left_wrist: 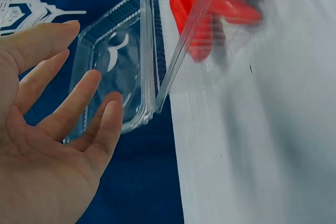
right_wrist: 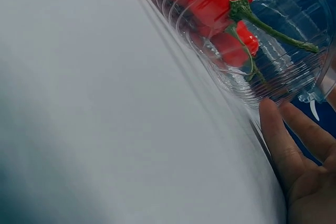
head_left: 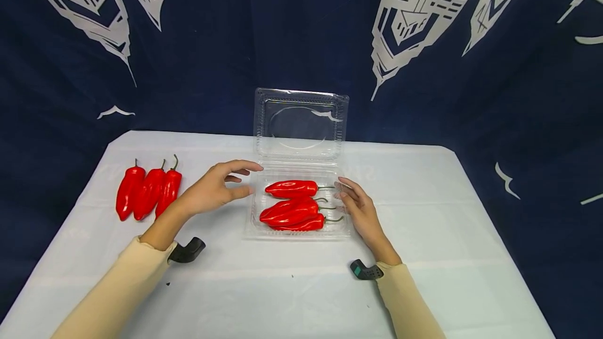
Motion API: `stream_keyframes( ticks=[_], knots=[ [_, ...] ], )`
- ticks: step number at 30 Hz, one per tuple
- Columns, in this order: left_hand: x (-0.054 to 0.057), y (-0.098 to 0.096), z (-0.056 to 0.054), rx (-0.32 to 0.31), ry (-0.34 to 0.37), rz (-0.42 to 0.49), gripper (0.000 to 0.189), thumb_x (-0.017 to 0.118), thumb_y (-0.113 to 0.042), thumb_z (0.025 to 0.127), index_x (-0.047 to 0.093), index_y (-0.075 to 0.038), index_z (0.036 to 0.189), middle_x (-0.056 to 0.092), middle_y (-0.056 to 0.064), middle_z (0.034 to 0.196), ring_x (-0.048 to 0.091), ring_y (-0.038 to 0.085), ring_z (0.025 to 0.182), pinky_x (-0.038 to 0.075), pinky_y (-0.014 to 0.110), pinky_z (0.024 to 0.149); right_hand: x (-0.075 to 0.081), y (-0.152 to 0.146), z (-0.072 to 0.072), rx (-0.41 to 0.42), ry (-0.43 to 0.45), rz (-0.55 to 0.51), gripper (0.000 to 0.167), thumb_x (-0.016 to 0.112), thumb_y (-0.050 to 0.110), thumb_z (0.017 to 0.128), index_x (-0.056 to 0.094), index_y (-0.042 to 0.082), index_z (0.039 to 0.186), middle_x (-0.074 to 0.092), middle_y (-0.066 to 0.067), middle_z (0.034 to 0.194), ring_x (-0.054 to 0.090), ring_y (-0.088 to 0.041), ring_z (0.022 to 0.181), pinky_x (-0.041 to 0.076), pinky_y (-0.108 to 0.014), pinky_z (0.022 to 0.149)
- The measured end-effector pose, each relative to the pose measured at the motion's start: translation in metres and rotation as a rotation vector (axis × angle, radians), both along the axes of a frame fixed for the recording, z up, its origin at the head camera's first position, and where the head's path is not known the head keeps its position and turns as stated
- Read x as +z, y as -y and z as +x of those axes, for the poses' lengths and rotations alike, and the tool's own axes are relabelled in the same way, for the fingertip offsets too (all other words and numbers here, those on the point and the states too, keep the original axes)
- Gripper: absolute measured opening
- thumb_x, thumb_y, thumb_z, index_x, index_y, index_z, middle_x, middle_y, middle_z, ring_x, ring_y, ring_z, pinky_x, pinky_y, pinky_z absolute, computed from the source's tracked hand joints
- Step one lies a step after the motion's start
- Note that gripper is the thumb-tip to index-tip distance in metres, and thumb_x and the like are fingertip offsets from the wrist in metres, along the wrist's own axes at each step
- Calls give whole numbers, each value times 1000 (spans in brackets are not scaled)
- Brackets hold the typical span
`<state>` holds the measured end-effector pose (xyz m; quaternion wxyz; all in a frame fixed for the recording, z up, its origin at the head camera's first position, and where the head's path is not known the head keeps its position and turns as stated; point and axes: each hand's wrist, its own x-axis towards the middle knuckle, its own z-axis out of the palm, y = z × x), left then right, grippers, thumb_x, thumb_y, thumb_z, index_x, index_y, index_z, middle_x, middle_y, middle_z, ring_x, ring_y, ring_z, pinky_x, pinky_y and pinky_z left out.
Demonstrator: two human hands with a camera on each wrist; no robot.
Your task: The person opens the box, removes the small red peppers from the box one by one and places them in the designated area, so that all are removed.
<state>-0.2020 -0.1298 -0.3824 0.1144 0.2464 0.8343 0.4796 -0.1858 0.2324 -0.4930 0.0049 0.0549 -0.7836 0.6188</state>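
Observation:
A clear plastic clamshell box [head_left: 252, 226] sits mid-table with its lid [head_left: 301, 125] raised at the back. Several red peppers [head_left: 291, 212] with green stems lie inside, stems toward the right. My left hand [head_left: 221, 184] hovers at the box's left side, fingers loosely spread and nothing in them; the left wrist view shows its palm [left_wrist: 47, 166] beside the lid. On the opposite side, my right hand [head_left: 360, 211] has its fingertips at the box's right wall. In the right wrist view, extended fingers [right_wrist: 281, 135] meet the ribbed corner of the box.
Three more red peppers [head_left: 149, 191] lie side by side at the table's left, just beyond my left forearm. A white cloth covers the table [head_left: 424, 213]. Behind it hangs a dark blue curtain [head_left: 301, 41] with white printed shapes.

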Motion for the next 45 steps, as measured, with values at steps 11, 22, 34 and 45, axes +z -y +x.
stream_keyframes(
  ticks=[11, 22, 34, 45],
  knots=[
    [-10, -28, -2, -192, 165, 125, 43, 70, -4, 91, 64, -14, 132, 58, 15, 140, 54, 40, 127, 46, 50, 107, -1, -2, 1, -7, -2, 11, 42, 51, 21, 106, 48, 14, 147, 55, -16, 145, 60, -35, 124, 56, -21, 84],
    [-25, -46, -2, -249, 294, 191, 51, 63, 5, 92, 56, -8, 140, 51, 18, 147, 51, 40, 131, 53, 36, 98, 0, -2, 0, 1, 1, -14, 42, 52, 19, 105, 48, 14, 147, 55, -16, 146, 58, -37, 125, 56, -21, 85],
    [-37, -60, 1, -249, 291, 143, 45, 65, 1, 93, 58, -5, 137, 57, 14, 140, 56, 29, 126, 51, 38, 104, 2, -1, 0, 2, 4, -24, 42, 52, 18, 105, 49, 14, 147, 54, -16, 146, 58, -37, 125, 56, -22, 85],
    [-39, -68, 1, -277, 209, 80, 44, 66, -5, 94, 59, -9, 137, 59, 10, 138, 57, 28, 124, 47, 45, 107, 1, -2, 0, 4, 10, -31, 42, 52, 18, 105, 48, 13, 147, 54, -17, 146, 57, -38, 125, 57, -23, 84]
  ],
)
